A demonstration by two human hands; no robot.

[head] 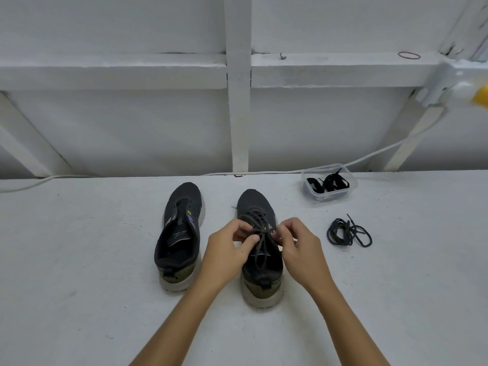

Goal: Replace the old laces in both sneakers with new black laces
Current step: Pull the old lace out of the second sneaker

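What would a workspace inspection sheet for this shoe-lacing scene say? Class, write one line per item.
Surface: white speckled table, bare in front.
Job's things: left sneaker unlaced; right sneaker laced; loose lace coiled right of it; black laces in clear tub.
Clutter: rubber band on ledge.
Grippers: left hand and right hand pinch the right sneaker's lace.
Cables: white cable along the wall.
Surroundings: white framed wall.
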